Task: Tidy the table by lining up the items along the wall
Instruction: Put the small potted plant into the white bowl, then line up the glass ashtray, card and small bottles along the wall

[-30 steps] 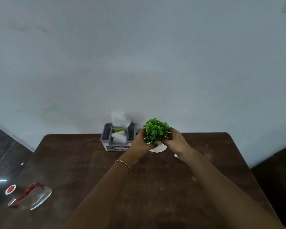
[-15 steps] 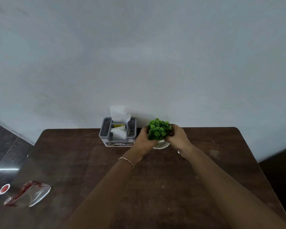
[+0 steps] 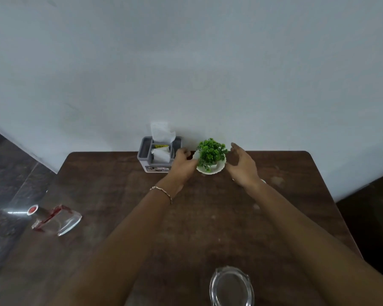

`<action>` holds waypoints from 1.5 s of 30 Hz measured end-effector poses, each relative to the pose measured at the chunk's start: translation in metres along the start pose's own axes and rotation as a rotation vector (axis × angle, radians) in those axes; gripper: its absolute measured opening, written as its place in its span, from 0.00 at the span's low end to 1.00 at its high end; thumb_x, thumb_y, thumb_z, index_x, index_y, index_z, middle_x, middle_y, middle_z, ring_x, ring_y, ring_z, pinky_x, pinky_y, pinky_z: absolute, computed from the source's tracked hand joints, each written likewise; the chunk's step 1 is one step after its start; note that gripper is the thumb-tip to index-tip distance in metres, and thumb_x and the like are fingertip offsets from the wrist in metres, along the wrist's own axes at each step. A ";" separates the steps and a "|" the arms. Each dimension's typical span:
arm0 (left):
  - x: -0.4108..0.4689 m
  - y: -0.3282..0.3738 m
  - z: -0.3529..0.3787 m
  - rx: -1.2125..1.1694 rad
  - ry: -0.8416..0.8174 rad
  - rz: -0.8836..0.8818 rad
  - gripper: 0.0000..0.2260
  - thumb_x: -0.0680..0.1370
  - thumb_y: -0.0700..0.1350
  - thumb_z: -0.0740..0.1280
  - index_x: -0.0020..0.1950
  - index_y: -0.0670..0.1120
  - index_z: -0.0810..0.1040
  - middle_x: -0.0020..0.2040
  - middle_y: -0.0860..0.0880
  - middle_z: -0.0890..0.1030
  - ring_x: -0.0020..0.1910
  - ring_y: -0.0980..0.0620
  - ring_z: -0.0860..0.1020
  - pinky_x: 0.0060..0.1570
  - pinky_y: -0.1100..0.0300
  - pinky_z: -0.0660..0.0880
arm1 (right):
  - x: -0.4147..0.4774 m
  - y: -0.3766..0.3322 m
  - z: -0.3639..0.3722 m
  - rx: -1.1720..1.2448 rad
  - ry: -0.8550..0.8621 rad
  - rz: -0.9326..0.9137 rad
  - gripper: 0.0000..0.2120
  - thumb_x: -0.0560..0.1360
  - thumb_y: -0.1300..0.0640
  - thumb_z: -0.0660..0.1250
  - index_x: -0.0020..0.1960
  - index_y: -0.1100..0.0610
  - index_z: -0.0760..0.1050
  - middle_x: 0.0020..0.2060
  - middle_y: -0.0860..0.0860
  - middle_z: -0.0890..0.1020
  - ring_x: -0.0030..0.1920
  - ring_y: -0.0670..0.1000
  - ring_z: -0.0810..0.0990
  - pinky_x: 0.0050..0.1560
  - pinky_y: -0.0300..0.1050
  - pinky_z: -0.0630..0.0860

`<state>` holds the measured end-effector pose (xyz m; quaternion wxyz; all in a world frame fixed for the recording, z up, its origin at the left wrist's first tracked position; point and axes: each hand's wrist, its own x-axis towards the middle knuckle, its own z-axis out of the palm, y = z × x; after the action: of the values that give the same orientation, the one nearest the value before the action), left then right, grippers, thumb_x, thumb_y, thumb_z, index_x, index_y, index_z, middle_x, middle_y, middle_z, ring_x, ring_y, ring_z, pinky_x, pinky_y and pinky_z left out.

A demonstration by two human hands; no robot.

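Note:
A small green plant in a white pot [image 3: 211,159] stands on the brown table [image 3: 208,217] by the wall, right of a grey tissue holder [image 3: 158,155]. My left hand [image 3: 182,165] is at the pot's left side, fingers loosely spread, touching or nearly touching its rim. My right hand [image 3: 241,165] hovers just right of the pot with fingers apart and a gap between them and the pot. A clear glass bottle with a red cap [image 3: 53,218] lies on its side at the table's left edge. A clear glass [image 3: 231,287] stands at the near edge.
The white wall [image 3: 208,74] runs along the table's far edge. Dark floor [image 3: 7,173] shows to the left and right of the table. A small white object [image 3: 262,181] lies partly hidden behind my right wrist.
Both hands held the plant pot and moved it toward the wall beside the tissue holder; now the pot rests on the table and both hands have come off it, the right one drawn clear.

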<state>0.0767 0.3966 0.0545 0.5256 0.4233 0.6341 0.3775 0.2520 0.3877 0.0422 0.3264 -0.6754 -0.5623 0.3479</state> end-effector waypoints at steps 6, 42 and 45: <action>-0.053 -0.004 0.007 -0.167 0.029 -0.042 0.28 0.76 0.32 0.61 0.74 0.39 0.56 0.60 0.41 0.77 0.39 0.57 0.73 0.38 0.63 0.71 | -0.077 0.019 -0.013 -0.021 -0.096 -0.087 0.32 0.74 0.61 0.69 0.75 0.55 0.62 0.70 0.52 0.71 0.70 0.53 0.70 0.69 0.48 0.68; -0.257 -0.154 0.004 -0.464 0.022 -0.364 0.07 0.80 0.38 0.59 0.55 0.42 0.74 0.54 0.43 0.80 0.49 0.48 0.79 0.52 0.58 0.74 | -0.248 0.080 0.000 -0.041 -0.380 -0.078 0.33 0.64 0.38 0.75 0.64 0.47 0.72 0.57 0.43 0.79 0.54 0.41 0.76 0.57 0.39 0.73; -0.248 -0.147 0.006 -0.462 -0.044 -0.336 0.05 0.80 0.39 0.60 0.51 0.43 0.75 0.51 0.45 0.81 0.49 0.49 0.78 0.53 0.57 0.74 | -0.241 0.061 -0.001 0.443 -0.572 0.412 0.29 0.69 0.33 0.66 0.61 0.52 0.76 0.54 0.51 0.83 0.48 0.47 0.82 0.48 0.43 0.78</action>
<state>0.0845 0.1125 0.0035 0.6769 0.1891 0.5810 0.4105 0.2550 0.1400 0.0169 0.2182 -0.5634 -0.3950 0.6921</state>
